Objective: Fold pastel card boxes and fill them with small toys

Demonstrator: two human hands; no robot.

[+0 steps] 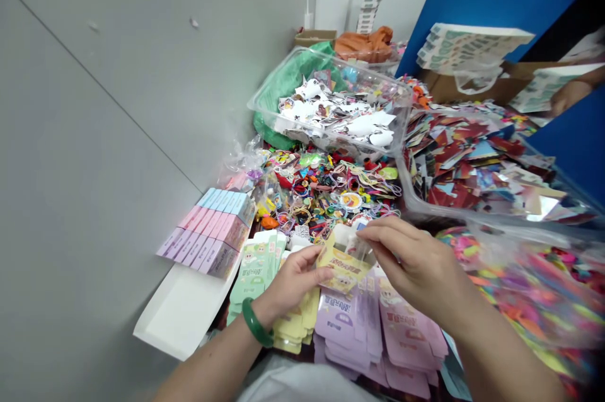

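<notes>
My left hand (293, 285), with a green bangle (256, 322) on its wrist, grips a small yellow printed carton (344, 271) between thumb and fingers. The carton's top end is open. At that opening my right hand (416, 263) has its fingers pinched together by a small pale, partly see-through item with a blue bit; its kind is unclear. Below the hands lie stacks of flat printed cartons: green cartons (253, 273), yellow cartons (292, 329), purple cartons (343, 320) and pink cartons (409, 342).
A white tray (172, 307) holds rows of coloured boxes (208, 235) on the left. Ahead lies a heap of small trinkets (321, 188). Clear tubs hold white cut-outs (331, 113) and shiny cards (472, 162). Another person's hand (570, 96) shows behind a blue panel.
</notes>
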